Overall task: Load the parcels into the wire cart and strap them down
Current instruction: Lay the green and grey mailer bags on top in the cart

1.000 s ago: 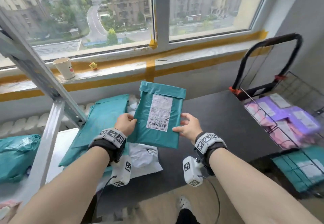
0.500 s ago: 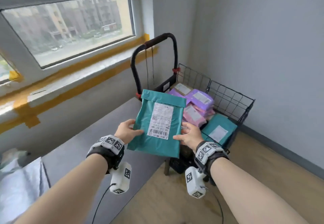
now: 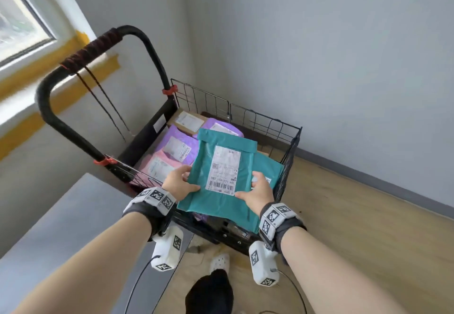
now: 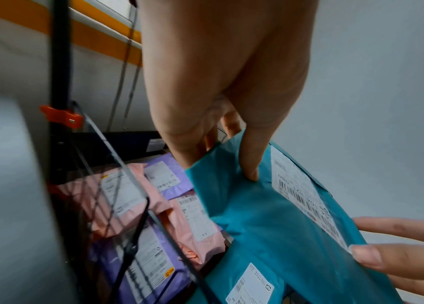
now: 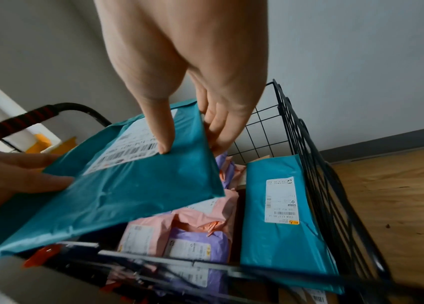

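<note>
A teal mailer parcel (image 3: 216,203) with a white barcode label hangs flat over the black wire cart (image 3: 290,156). My left hand (image 3: 178,182) pinches its left edge, thumb on top (image 4: 251,170). My right hand (image 3: 258,190) pinches its right edge, thumb by the label (image 5: 162,142), fingers underneath. Inside the cart lie purple parcels (image 3: 177,144), pink parcels (image 4: 127,197), a brown box (image 3: 186,120) and another teal parcel (image 5: 278,218) against the right wire wall. Dark straps (image 3: 103,97) hang from the cart's handle (image 3: 103,43).
The cart stands in a corner between grey walls, on a wooden floor (image 3: 356,227). A grey tabletop (image 3: 61,220) reaches up to the cart's left side. A window sill with yellow tape (image 3: 49,77) is at the upper left. My white shoe (image 3: 219,262) is just before the cart.
I have turned from the window table to the cart. Both hands carried the teal parcel rightward and down, and it now hangs right over the parcels in the cart.
</note>
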The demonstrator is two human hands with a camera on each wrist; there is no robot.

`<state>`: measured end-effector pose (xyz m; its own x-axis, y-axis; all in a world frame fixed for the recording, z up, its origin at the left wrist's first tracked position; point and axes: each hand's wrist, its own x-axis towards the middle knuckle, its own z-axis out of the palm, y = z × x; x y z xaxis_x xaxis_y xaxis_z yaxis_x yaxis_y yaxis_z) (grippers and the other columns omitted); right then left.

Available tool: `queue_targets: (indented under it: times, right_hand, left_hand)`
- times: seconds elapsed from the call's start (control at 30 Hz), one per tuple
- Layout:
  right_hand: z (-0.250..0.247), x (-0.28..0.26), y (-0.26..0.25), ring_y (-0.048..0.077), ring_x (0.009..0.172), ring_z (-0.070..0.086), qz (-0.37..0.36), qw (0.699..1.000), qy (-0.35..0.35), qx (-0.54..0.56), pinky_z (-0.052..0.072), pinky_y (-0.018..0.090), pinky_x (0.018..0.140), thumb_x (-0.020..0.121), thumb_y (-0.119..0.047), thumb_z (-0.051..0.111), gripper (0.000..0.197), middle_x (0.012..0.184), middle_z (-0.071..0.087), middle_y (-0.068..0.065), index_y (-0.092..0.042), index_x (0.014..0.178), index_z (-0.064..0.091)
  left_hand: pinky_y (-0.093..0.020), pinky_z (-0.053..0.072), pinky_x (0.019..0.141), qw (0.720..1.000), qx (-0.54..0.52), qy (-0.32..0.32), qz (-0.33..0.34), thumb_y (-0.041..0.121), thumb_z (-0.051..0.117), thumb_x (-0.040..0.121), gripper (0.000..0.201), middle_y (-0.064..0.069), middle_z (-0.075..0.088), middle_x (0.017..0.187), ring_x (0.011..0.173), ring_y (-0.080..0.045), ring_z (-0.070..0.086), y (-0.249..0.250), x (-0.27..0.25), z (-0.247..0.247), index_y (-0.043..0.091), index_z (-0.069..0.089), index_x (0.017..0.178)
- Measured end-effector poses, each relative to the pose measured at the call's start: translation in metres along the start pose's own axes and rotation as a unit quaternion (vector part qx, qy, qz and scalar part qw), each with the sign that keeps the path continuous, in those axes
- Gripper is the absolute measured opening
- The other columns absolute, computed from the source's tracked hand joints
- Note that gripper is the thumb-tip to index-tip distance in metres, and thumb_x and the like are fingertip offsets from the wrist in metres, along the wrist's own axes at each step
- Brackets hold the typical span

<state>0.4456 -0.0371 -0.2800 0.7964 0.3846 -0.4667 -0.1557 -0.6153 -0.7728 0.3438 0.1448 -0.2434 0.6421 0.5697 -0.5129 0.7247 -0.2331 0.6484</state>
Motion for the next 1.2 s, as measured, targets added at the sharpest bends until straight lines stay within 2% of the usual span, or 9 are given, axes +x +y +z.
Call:
queue_targets:
  times: [0.1, 0.33, 0.47, 0.57, 0.77, 0.9, 0.97, 1.1, 1.2]
  right_hand:
    - [0.001, 0.043, 0.005, 0.024, 0.127, 0.046, 0.043, 0.999, 0.020, -0.010, 0.038, 0.029, 0.099, 0.078, -0.022, 0.076, 0.082, 0.141, 0.045, 0.006, -0.015, 0.142, 0.026]
    - [0.015, 0.130, 0.031, 0.022, 0.124, 0.045, 0.156, 0.983, 0.097, 0.001, 0.038, 0.024, 0.091, 0.079, -0.011, 0.073, 0.091, 0.140, 0.039, 0.008, -0.019, 0.149, 0.015]
    - [0.023, 0.171, 0.064, 0.026, 0.119, 0.050, 0.231, 0.964, 0.126, 0.021, 0.042, 0.032, 0.094, 0.077, -0.005, 0.074, 0.094, 0.134, 0.044, 0.011, -0.022, 0.149, 0.016]
    - [0.029, 0.195, 0.090, 0.026, 0.114, 0.053, 0.271, 0.952, 0.142, 0.031, 0.043, 0.028, 0.087, 0.078, -0.001, 0.072, 0.090, 0.131, 0.047, 0.010, -0.024, 0.148, 0.020]
    - [0.043, 0.230, 0.126, 0.026, 0.119, 0.048, 0.300, 0.942, 0.153, 0.000, 0.042, 0.032, 0.094, 0.081, 0.001, 0.068, 0.086, 0.133, 0.043, 0.009, -0.026, 0.148, 0.020]
    - [0.057, 0.253, 0.142, 0.027, 0.114, 0.050, 0.287, 0.946, 0.147, -0.018, 0.042, 0.028, 0.085, 0.082, 0.000, 0.067, 0.086, 0.132, 0.045, 0.011, -0.028, 0.147, 0.018]
    - [0.066, 0.262, 0.148, 0.028, 0.112, 0.052, 0.290, 0.945, 0.147, -0.018, 0.044, 0.031, 0.087, 0.081, 0.000, 0.067, 0.088, 0.130, 0.046, 0.012, -0.029, 0.147, 0.017]
    - [0.068, 0.269, 0.151, 0.029, 0.110, 0.053, 0.293, 0.945, 0.144, -0.025, 0.045, 0.034, 0.089, 0.082, -0.004, 0.068, 0.086, 0.129, 0.046, 0.013, -0.027, 0.147, 0.018]
    - [0.064, 0.264, 0.148, 0.030, 0.119, 0.049, 0.294, 0.947, 0.123, -0.045, 0.043, 0.035, 0.094, 0.083, -0.005, 0.066, 0.083, 0.134, 0.041, 0.013, -0.025, 0.148, 0.019]
  left_hand:
    - [-0.042, 0.052, 0.087, 0.999, 0.009, -0.034, 0.017, 0.002, 0.076, 0.073, 0.056, -0.020, 0.067, 0.101, 0.091, -0.033, 0.065, 0.013, 0.067, 0.018, 0.006, 0.053, 0.125]
    - [-0.031, 0.050, 0.074, 0.990, 0.032, -0.138, 0.022, -0.003, 0.071, 0.073, 0.050, -0.009, 0.064, 0.088, 0.080, -0.024, 0.061, 0.018, 0.188, 0.081, 0.008, 0.057, 0.120]
    - [-0.028, 0.048, 0.076, 0.981, 0.020, -0.191, 0.009, -0.005, 0.067, 0.069, 0.055, -0.018, 0.066, 0.103, 0.087, -0.023, 0.060, 0.009, 0.231, 0.122, 0.001, 0.054, 0.122]
    - [-0.031, 0.048, 0.081, 0.973, 0.009, -0.229, -0.012, -0.012, 0.061, 0.074, 0.060, -0.020, 0.060, 0.120, 0.106, -0.031, 0.060, -0.003, 0.257, 0.150, -0.001, 0.045, 0.131]
    - [-0.032, 0.047, 0.087, 0.959, -0.006, -0.278, -0.046, -0.019, 0.051, 0.079, 0.058, -0.017, 0.057, 0.124, 0.107, -0.028, 0.058, -0.027, 0.286, 0.184, 0.001, 0.041, 0.132]
    - [-0.037, 0.047, 0.094, 0.963, -0.019, -0.262, -0.059, -0.014, 0.053, 0.082, 0.060, -0.012, 0.054, 0.124, 0.112, -0.028, 0.056, -0.036, 0.296, 0.196, 0.001, 0.036, 0.137]
    - [-0.041, 0.048, 0.096, 0.964, -0.020, -0.261, -0.054, -0.011, 0.052, 0.082, 0.061, -0.009, 0.052, 0.130, 0.115, -0.028, 0.055, -0.041, 0.299, 0.202, 0.004, 0.035, 0.139]
    - [-0.027, 0.045, 0.084, 0.969, -0.023, -0.245, -0.039, -0.012, 0.050, 0.082, 0.056, -0.005, 0.056, 0.117, 0.102, -0.018, 0.054, -0.035, 0.298, 0.210, 0.005, 0.043, 0.135]
    - [-0.029, 0.046, 0.090, 0.973, -0.014, -0.228, -0.030, -0.003, 0.050, 0.079, 0.057, -0.001, 0.055, 0.118, 0.107, -0.017, 0.055, -0.029, 0.290, 0.204, 0.007, 0.045, 0.134]
